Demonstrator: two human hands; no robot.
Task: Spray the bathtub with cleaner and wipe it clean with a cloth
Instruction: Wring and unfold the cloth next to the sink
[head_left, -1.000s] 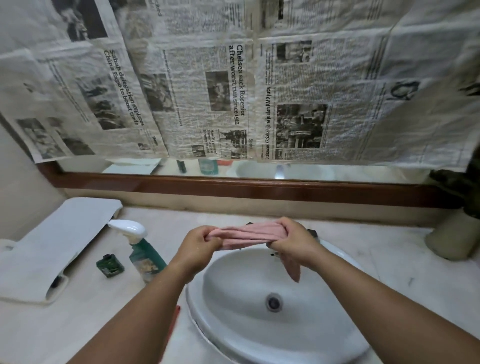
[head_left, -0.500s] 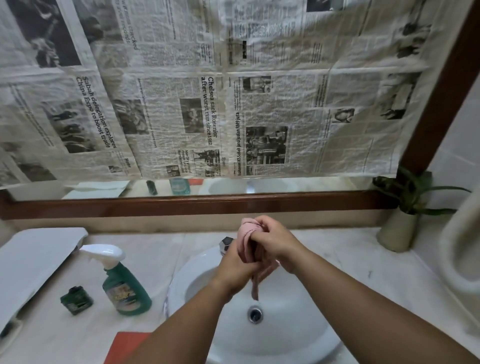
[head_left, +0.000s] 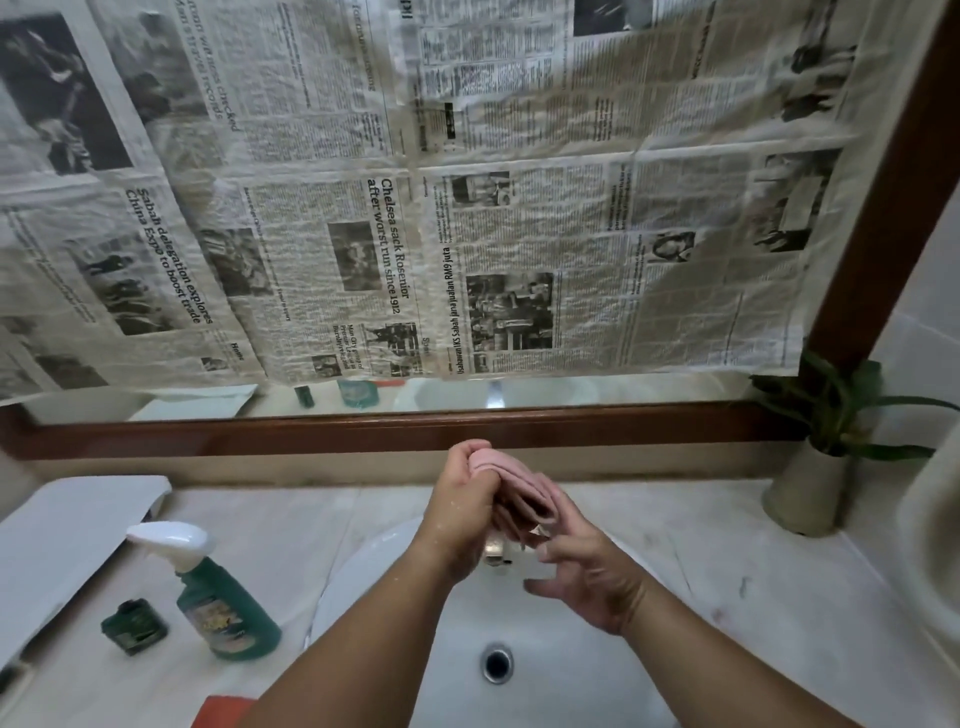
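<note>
We are in a bathroom: a white basin (head_left: 561, 691) with a drain (head_left: 497, 662) sits in a marble tabletop (head_left: 727, 545), below a wood-framed mirror (head_left: 571, 396), with a spray bottle (head_left: 223, 608) beside it.

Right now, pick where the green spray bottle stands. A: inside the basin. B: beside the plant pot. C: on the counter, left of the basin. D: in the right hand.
C: the spray bottle stands upright on the counter left of the basin; the left hand grips the pink cloth, the right hand is open.
</note>
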